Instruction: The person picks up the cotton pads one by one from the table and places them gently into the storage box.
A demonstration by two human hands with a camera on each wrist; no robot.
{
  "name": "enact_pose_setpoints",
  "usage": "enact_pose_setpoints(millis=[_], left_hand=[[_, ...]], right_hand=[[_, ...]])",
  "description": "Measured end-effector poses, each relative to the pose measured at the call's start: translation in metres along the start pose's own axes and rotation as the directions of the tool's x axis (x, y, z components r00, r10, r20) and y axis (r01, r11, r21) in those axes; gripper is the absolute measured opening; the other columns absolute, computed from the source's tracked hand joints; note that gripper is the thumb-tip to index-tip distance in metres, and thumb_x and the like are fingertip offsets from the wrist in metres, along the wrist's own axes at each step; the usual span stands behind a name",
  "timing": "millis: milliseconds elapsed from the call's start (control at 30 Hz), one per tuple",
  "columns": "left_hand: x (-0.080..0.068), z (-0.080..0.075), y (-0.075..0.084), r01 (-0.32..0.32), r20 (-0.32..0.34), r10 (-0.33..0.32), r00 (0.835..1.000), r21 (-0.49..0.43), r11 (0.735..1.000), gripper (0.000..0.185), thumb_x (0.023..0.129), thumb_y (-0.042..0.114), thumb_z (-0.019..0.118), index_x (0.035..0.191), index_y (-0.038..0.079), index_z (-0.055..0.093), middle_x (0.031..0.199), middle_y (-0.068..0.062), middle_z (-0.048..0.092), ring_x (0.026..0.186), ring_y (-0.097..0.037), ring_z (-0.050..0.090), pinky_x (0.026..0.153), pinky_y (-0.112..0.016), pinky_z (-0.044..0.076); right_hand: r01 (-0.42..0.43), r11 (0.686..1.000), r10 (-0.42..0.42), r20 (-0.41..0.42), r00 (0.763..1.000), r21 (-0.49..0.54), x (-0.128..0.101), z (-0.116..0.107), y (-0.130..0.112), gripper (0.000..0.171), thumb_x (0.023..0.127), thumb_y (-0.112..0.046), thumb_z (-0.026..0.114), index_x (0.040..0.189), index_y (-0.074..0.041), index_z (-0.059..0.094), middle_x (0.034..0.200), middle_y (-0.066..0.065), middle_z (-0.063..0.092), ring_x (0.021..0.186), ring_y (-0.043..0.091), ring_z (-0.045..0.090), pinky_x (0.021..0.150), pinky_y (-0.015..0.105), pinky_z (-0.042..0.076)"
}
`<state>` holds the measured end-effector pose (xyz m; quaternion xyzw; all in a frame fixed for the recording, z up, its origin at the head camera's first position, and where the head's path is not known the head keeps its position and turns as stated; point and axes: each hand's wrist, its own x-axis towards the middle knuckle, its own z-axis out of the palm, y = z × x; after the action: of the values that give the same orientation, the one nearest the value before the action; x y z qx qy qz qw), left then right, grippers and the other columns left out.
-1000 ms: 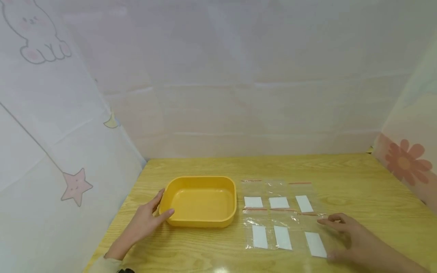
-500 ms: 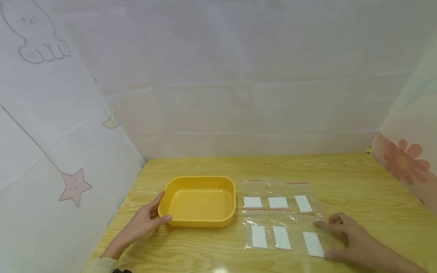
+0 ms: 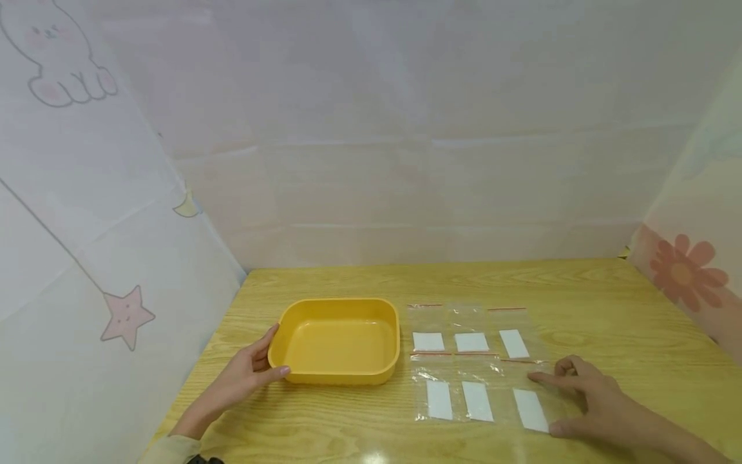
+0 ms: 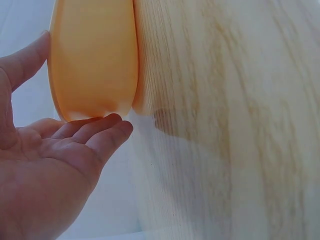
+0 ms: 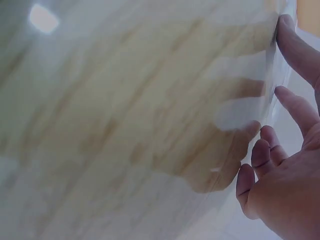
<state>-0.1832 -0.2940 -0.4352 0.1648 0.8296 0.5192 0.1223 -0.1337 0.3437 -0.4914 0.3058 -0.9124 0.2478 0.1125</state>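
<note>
Fingers of the left hand [image 3: 246, 374] rest relaxed against the yellow tray [image 3: 339, 372]; right hand [image 3: 585, 396] fingers spread on the clear bag [image 3: 530, 409].

Bare desk [image 3: 608, 309] stretches behind and to the right of the bags [image 3: 475, 361], wide enough for a hand to pass. The yellow tray [image 3: 339, 341] blocks the left-centre, just beside the bags with a narrow gap between. Patterned sheets [image 3: 116, 225] wall in the left, back and right edges.
</note>
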Motion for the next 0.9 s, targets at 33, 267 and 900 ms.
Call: enact_pose_setpoints(millis=[33,267,900], left_hand=[[0.0,0.0,0.0,0.0,0.002,0.0,1.0,-0.005,1.0,0.094,0.104,0.019,0.072,0.166,-0.004,0.006,0.165,-0.035,0.021,0.143,-0.047,0.045,0.102,-0.03,0.053],[0.0,0.0,0.0,0.001,0.002,-0.001,1.0,-0.011,1.0,0.094,0.103,0.018,0.072,0.167,-0.004,0.006,0.165,-0.035,0.022,0.143,-0.047,0.045,0.101,-0.03,0.054],[0.0,0.0,0.003,0.005,0.005,-0.005,1.0,-0.022,1.0,0.095,0.103,0.016,0.072,0.166,-0.006,0.005,0.165,-0.036,0.02,0.141,-0.048,0.046,0.1,-0.03,0.055]], right_hand=[[-0.002,1.0,0.002,-0.004,1.0,-0.006,0.0,0.0,0.0,0.083,0.066,-0.035,0.101,0.144,-0.031,0.069,0.116,-0.008,0.044,0.096,0.001,0.036,0.067,0.022,0.036],[-0.038,0.999,0.038,-0.019,0.999,-0.003,-0.003,0.002,-0.006,0.069,0.069,-0.034,0.099,0.133,-0.028,0.076,0.111,-0.007,0.048,0.093,0.001,0.036,0.067,0.023,0.036],[-0.174,0.985,0.174,-0.008,0.985,0.015,-0.011,0.002,-0.026,0.056,0.078,-0.025,0.094,0.13,-0.013,0.077,0.099,0.0,0.055,0.084,0.0,0.041,0.061,0.024,0.04]])
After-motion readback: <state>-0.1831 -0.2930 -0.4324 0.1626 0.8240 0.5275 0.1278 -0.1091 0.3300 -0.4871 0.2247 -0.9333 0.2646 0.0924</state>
